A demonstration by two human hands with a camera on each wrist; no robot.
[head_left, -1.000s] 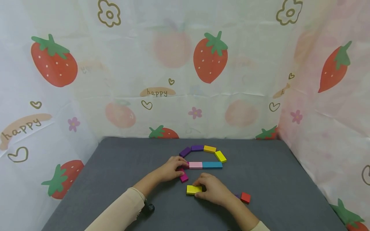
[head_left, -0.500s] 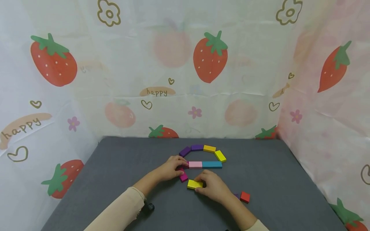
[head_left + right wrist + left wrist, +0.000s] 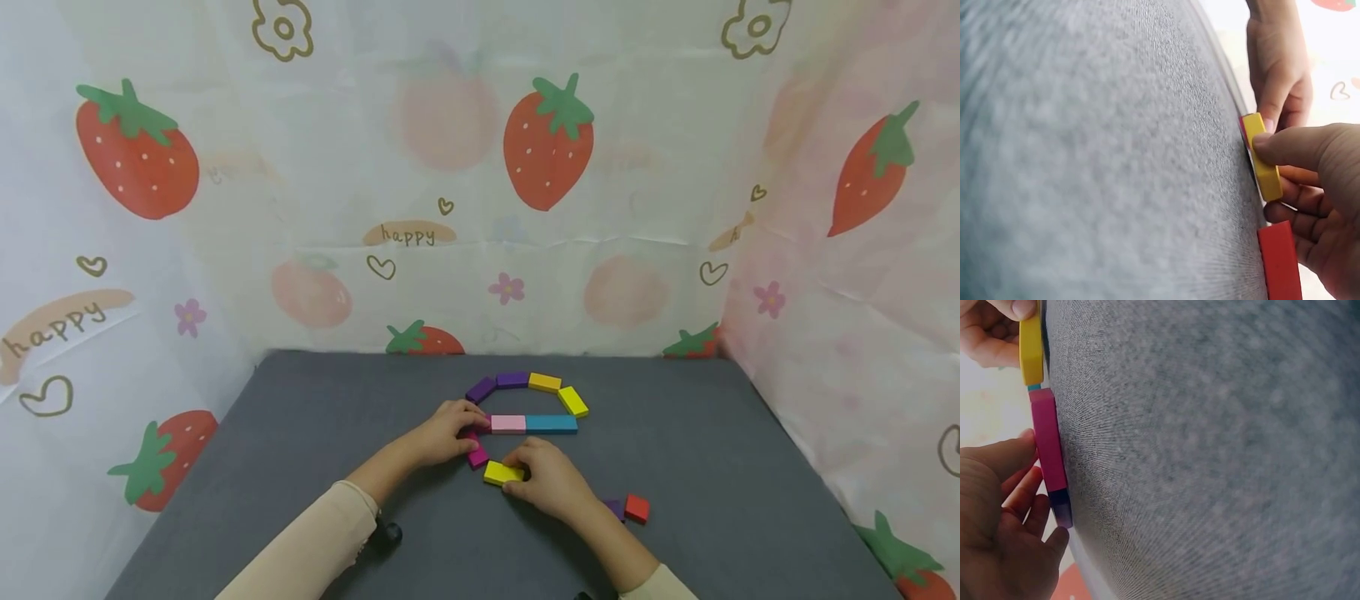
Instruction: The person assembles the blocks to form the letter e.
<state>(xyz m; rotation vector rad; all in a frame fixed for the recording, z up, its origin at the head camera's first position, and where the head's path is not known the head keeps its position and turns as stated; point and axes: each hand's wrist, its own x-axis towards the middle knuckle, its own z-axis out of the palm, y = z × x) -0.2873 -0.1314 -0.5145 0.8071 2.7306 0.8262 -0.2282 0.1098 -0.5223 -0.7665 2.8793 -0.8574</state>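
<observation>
My right hand [image 3: 551, 477] pinches a yellow block [image 3: 502, 473] between thumb and fingers, low over the grey tabletop. In the right wrist view the thumb lies on one side of the yellow block [image 3: 1265, 162]. My left hand [image 3: 444, 433] holds a magenta block [image 3: 477, 455], thumb against its near side and fingers reaching over a second magenta piece, mostly hidden. The yellow block's left end is right by the magenta block's lower end. A pink block [image 3: 508, 425] and a blue block [image 3: 551, 425] continue in a row to the right of the left fingertips.
Behind the row curve purple blocks [image 3: 512, 380], an orange-yellow block [image 3: 544, 382] and another yellow block [image 3: 573, 402]. A red block [image 3: 637, 508] and a purple block [image 3: 614, 508] lie beside the right forearm. Strawberry-patterned cloth [image 3: 547, 283] walls surround the grey table [image 3: 697, 450].
My right hand has carried the yellow block away from me, up to the magenta block's lower end, tilting it slightly. The left hand has stayed in place.
</observation>
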